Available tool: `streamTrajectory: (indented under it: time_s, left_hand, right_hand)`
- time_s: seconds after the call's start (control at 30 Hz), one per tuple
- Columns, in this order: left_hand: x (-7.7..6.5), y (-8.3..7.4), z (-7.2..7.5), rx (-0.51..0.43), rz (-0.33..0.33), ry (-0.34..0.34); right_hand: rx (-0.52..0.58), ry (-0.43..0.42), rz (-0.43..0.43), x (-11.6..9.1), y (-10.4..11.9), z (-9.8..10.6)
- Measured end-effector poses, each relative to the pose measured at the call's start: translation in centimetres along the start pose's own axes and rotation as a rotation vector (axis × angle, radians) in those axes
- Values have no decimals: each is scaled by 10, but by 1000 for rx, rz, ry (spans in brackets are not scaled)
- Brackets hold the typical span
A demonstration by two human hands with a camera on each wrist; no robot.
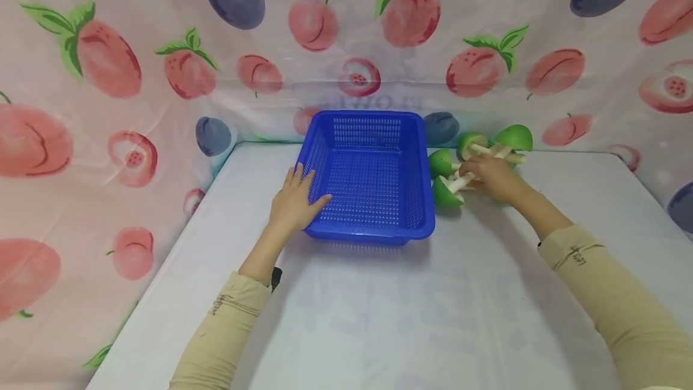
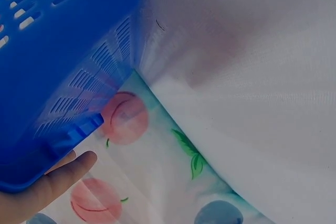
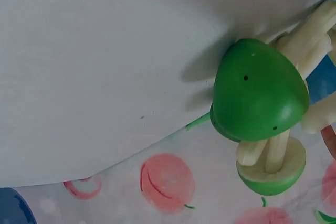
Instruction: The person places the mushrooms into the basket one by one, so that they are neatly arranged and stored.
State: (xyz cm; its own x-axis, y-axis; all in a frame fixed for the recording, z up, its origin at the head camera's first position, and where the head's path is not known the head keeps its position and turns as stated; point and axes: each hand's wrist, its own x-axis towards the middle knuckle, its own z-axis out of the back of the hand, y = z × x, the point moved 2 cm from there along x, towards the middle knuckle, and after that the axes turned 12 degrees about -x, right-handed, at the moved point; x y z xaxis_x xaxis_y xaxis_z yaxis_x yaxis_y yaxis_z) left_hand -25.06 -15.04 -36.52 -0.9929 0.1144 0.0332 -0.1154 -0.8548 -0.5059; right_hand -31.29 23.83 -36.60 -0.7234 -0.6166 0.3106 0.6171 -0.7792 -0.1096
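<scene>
A blue plastic basket point(image 1: 368, 235) with slotted sides stands at the middle of the table. My left hand point(image 1: 292, 203) rests on its left rim, fingers straight and spread, thumb reaching over the inside. In the left wrist view the fingers point(image 2: 68, 177) lie along the outside of the rim. Right of the basket is a pile of green-capped artificial mushrooms point(image 1: 513, 137) with pale stems. My right hand point(image 1: 495, 179) is among them, its fingertips pinching the stem of a mushroom point(image 1: 447, 192). In the right wrist view, a large green cap point(image 3: 260, 90) hides part of the pile.
The table point(image 1: 352, 318) has a white cover. A fruit-printed cloth point(image 1: 346, 29) hangs behind the basket and down the left side. The mushrooms lie close to the table's back edge, next to the basket's right wall.
</scene>
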Motion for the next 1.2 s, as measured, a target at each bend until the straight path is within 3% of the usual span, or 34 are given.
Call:
streamTrajectory:
  time_s: [0.2, 0.4, 0.67, 0.87, 1.2]
  left_hand:
    - [-1, 2, -1, -11, -2, -1]
    - [-3, 4, -4, -24, 0, 3]
    - [-1, 3, -3, -14, -11, -2]
    - [0, 1, 0, -27, -9, -10]
    - [-1, 2, 0, -19, -15, -11]
  right_hand:
    - [103, -36, 21, 0, -7, 6]
    - [116, -69, 25, -3, -7, 14]
    - [210, -25, -108, -1, -7, 34]
    - [205, -27, -151, 13, -2, 51]
    - [264, 12, -242, 41, 11, 61]
